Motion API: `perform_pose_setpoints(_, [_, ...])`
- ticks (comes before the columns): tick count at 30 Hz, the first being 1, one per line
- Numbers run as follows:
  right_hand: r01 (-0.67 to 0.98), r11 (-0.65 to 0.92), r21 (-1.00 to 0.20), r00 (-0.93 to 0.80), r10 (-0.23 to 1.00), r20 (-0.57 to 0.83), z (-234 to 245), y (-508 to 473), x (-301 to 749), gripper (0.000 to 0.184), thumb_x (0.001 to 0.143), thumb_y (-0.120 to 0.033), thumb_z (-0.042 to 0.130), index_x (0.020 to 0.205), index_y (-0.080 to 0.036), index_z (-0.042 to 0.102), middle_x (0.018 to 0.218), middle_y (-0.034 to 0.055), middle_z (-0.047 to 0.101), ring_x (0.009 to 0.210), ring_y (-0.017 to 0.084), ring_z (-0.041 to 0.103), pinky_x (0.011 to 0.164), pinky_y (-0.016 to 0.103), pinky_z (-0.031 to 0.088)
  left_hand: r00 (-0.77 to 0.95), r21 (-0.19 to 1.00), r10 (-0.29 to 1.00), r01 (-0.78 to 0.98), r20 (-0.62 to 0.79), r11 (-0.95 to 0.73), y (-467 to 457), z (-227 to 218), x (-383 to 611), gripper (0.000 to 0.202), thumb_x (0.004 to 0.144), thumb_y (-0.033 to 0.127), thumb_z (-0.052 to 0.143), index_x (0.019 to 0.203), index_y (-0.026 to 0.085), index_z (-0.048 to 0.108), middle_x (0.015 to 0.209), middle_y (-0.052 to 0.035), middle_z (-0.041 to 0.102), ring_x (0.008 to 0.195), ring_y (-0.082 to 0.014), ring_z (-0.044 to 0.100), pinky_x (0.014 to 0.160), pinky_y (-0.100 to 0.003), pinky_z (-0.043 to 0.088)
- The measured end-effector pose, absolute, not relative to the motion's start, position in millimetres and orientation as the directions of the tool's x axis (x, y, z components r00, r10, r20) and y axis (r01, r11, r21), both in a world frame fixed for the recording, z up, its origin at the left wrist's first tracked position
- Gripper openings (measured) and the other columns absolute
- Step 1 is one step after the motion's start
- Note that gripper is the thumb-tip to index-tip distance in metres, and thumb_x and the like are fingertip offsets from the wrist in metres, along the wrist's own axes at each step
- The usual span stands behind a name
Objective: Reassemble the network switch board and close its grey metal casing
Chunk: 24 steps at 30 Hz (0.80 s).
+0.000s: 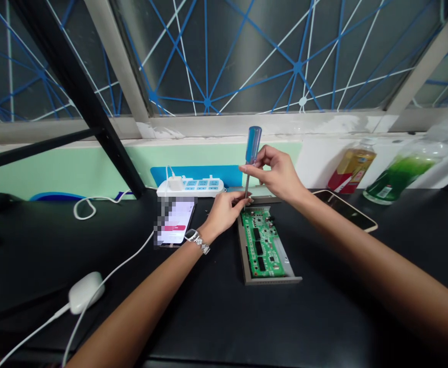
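A screwdriver [253, 144] with a clear blue handle stands nearly upright over the far left corner of a green circuit board [265, 245]. The board lies in a shallow grey metal casing [273, 280] on the black table. My right hand [279, 171] is closed, its fingertips pinching the lower end of the handle. Lower down, my left hand [226, 212] is closed too, with thumb and fingers pinched round the shaft near its tip. Those fingers hide the tip and whatever it touches.
Left of the board are a lit phone [178, 222], a white power strip [191, 187] and a white charger [86, 292] with cables. Toward the right lie another phone [346, 210], a drink bottle [352, 166] and a green bottle [400, 174]. A black frame post [104, 128] rises at left.
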State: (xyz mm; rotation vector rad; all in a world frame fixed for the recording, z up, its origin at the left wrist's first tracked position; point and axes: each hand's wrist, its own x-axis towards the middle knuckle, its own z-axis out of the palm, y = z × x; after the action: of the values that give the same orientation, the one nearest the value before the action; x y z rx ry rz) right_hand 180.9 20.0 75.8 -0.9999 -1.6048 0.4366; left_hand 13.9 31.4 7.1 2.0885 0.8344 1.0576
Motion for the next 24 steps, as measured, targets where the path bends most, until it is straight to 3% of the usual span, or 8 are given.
perform_pose_setpoints(2, [0.365,0.571,-0.735,0.023,0.784,0.62,77,21,179,0.033,0.073,-0.045,0.078,0.083,-0.021,0.058,0.078,0.0022,0.064,0.075,0.018,0.06,0.067,0.033,0.051,0.46,0.777,0.775,0.245,0.434,-0.58,31,5,14,0.02,0.091,0.026,0.059,0.102,0.018,0.074,0.105,-0.0079,0.076,0.098,-0.0232,0.07,0.091,-0.04,0.053])
perform_pose_setpoints(6, [0.305,0.547,-0.78,-0.195,0.837,0.511,88,20,181,0.037,0.082,-0.047,0.068,0.106,-0.019,0.063,0.1,0.0086,0.069,0.085,0.021,0.062,0.055,0.03,0.048,0.47,0.779,0.776,0.251,0.421,-0.575,31,4,14,0.02,0.092,0.025,0.058,0.101,0.017,0.074,0.105,-0.0083,0.076,0.098,-0.0236,0.071,0.092,-0.041,0.053])
perform_pose_setpoints(8, [0.331,0.558,-0.761,-0.232,0.83,0.507,93,20,181,0.032,0.081,-0.045,0.07,0.098,-0.018,0.066,0.094,0.0077,0.07,0.079,0.02,0.062,0.054,0.03,0.047,0.474,0.782,0.774,0.242,0.421,-0.574,31,4,13,0.019,0.092,0.025,0.059,0.101,0.018,0.074,0.104,-0.0078,0.076,0.098,-0.0234,0.071,0.092,-0.041,0.053])
perform_pose_setpoints(12, [0.456,0.531,-0.714,-0.076,0.823,0.563,96,26,176,0.031,0.072,-0.042,0.08,0.084,-0.018,0.063,0.071,0.0022,0.062,0.063,0.017,0.055,0.053,0.032,0.045,0.47,0.793,0.777,0.228,0.418,-0.565,31,3,13,0.019,0.092,0.023,0.058,0.102,0.018,0.074,0.103,-0.0078,0.077,0.098,-0.0225,0.071,0.093,-0.04,0.054])
perform_pose_setpoints(15, [0.5,0.524,-0.69,-0.07,0.818,0.571,102,25,176,0.035,0.074,-0.045,0.077,0.092,-0.017,0.067,0.08,0.0059,0.067,0.071,0.02,0.06,0.056,0.033,0.047,0.469,0.81,0.786,0.218,0.403,-0.545,31,3,13,0.02,0.093,0.022,0.057,0.102,0.016,0.073,0.102,-0.0086,0.077,0.096,-0.022,0.072,0.092,-0.039,0.055])
perform_pose_setpoints(18, [0.422,0.56,-0.713,-0.241,0.828,0.507,111,20,182,0.036,0.083,-0.046,0.069,0.103,-0.017,0.07,0.101,0.0098,0.072,0.084,0.023,0.065,0.058,0.033,0.05,0.48,0.814,0.786,0.22,0.39,-0.538,30,3,14,0.02,0.093,0.022,0.057,0.1,0.016,0.074,0.102,-0.0087,0.077,0.097,-0.0226,0.072,0.092,-0.039,0.055])
perform_pose_setpoints(20, [0.415,0.567,-0.712,-0.263,0.823,0.503,113,19,184,0.033,0.083,-0.044,0.069,0.098,-0.015,0.072,0.097,0.0105,0.073,0.081,0.022,0.066,0.06,0.034,0.051,0.483,0.814,0.783,0.215,0.391,-0.539,30,3,14,0.019,0.093,0.021,0.057,0.101,0.016,0.074,0.102,-0.0083,0.077,0.099,-0.0227,0.072,0.093,-0.04,0.054])
perform_pose_setpoints(24, [0.483,0.548,-0.683,-0.084,0.805,0.587,108,23,179,0.031,0.079,-0.044,0.074,0.088,-0.014,0.071,0.086,0.0102,0.072,0.078,0.023,0.066,0.068,0.037,0.052,0.468,0.821,0.792,0.212,0.391,-0.531,30,2,15,0.019,0.093,0.021,0.056,0.1,0.017,0.074,0.102,-0.008,0.077,0.097,-0.0221,0.072,0.092,-0.039,0.055])
